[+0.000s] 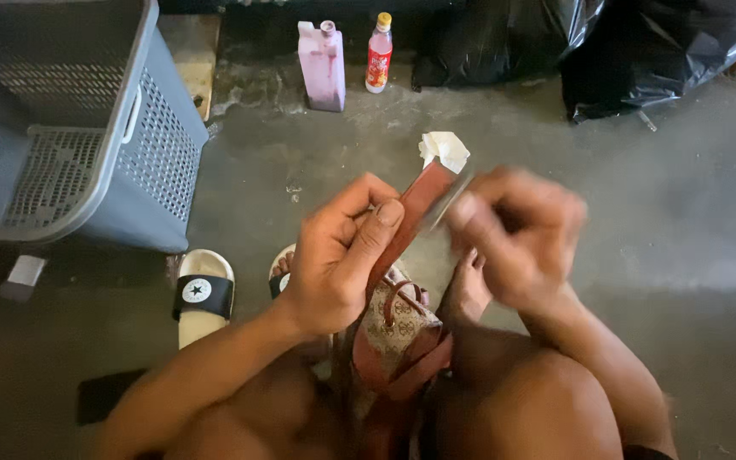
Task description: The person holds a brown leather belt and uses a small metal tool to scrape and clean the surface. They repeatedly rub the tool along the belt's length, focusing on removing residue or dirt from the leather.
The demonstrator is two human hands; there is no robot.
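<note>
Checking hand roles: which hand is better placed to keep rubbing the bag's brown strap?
Right, probably. The right hand is blurred at the strap, apparently pinching something pale; what, I cannot tell. The left hand grips the strap, steadying it above the handbag.
</note>
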